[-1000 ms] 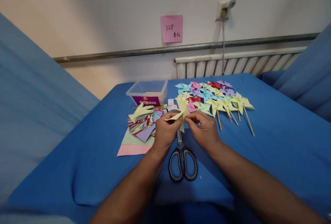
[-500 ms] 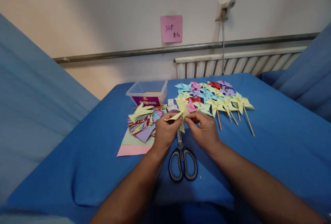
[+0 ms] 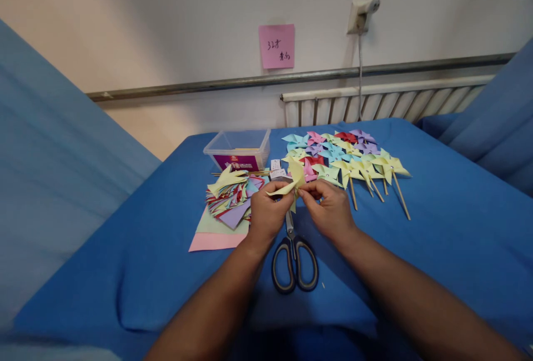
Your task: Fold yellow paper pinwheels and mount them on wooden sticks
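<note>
Between my hands is a pale yellow paper pinwheel, its blades curled inward. My left hand pinches it from the left, fingers closed on the paper. From the other side my right hand presses thumb and fingertips together at its middle; anything small in that pinch is hidden. Dark-handled scissors lie on the blue cloth just below, their blade tips under the hands. Left of my left hand is a fanned stack of coloured paper pieces on larger green and pink sheets.
Several finished pinwheels on sticks lie at the back right. A clear plastic box stands at the back left, with thin sticks before it. Small white boxes sit behind my hands. A radiator and wall are beyond the table.
The yellow paper has turned slightly between my hands, its upper blade tipping to the right. Both hands keep nearly the same place and grip.
</note>
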`<state>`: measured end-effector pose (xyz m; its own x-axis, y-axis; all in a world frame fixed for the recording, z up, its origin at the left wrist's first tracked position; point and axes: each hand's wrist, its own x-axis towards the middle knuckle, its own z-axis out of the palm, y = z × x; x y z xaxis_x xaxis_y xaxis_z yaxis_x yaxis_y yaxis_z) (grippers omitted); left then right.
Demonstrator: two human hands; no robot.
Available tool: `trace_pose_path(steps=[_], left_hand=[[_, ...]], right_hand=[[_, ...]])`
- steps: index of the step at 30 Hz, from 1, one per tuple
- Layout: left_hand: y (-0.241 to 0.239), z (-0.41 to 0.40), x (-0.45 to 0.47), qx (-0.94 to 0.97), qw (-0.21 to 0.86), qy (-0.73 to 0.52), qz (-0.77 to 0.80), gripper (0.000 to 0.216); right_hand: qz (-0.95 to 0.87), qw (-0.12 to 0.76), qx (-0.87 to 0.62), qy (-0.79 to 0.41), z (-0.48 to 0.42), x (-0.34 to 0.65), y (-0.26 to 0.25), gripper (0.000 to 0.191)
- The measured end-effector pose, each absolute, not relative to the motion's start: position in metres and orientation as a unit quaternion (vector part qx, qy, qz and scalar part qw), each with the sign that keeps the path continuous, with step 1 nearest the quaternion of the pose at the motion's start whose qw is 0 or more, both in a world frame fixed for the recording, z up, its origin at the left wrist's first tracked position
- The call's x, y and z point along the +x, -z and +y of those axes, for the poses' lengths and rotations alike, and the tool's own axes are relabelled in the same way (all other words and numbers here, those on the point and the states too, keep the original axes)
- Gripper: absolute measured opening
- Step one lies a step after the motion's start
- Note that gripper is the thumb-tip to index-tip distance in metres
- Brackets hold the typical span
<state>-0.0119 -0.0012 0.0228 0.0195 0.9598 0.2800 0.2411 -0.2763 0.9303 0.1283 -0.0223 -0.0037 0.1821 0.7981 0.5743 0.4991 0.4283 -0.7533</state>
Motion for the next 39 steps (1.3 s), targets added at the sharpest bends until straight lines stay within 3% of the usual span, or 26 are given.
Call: trace_pose_path(steps=[6,10,16,22,39], left_hand=[[-0.018,-0.003,-0.014,0.69,0.263,-0.496,0.457,0.01],[-0.018,-0.004,-0.014,0.691,0.273,-0.496,0.449,0.007],[-0.02,-0.004,-0.012,0.66,0.323,-0.494,0.464,0.007],[-0.019,-0.004,-0.012,0.646,0.35,-0.491,0.468,0.007],[-0.017,-0.005,-0.009,0.62,0.363,-0.494,0.489,0.008]], right_hand=[[-0.632,0.558,-0.514,-0.156,-0.022,0.132,0.003,0.007],[-0.643,0.577,-0.48,-0.152,-0.018,0.136,0.001,0.002],[-0.591,0.595,-0.476,-0.264,-0.013,0.139,0.002,0.039],[-0.587,0.564,-0.466,-0.345,-0.012,0.142,0.002,0.018],[-0.534,0.588,-0.497,-0.351,-0.016,0.131,0.001,0.019]])
